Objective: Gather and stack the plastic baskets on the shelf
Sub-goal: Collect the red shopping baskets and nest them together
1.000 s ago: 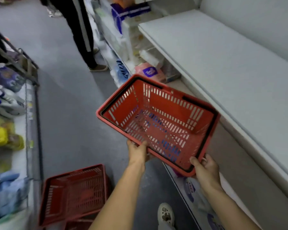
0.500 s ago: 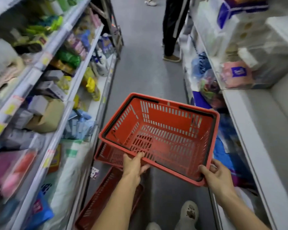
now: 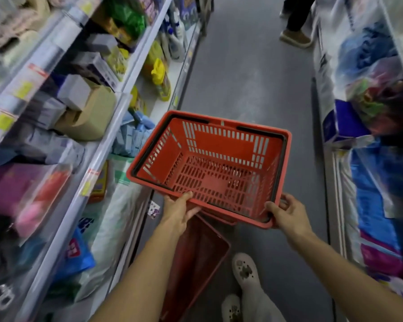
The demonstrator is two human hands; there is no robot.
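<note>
hands: left hand (image 3: pixel 179 211) and right hand (image 3: pixel 286 213) are both gripping the near rim | basket (image 3: pixel 219 163): hanging empty over the aisle, above another basket on the floor (image 3: pixel 196 259) | tip: probably best keeping it level, lining up the corners, so it's nesting clean

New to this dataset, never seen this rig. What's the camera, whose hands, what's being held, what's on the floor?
No robot here: a person wears one wide-angle camera on the head, looking forward and down a shop aisle. Both bare hands hold the near rim of an empty red basket: left hand at its near left, right hand at the near right corner. Below, on the grey floor, lies at least one more red basket, near the person's white shoes. Stocked shelves line both sides.
</note>
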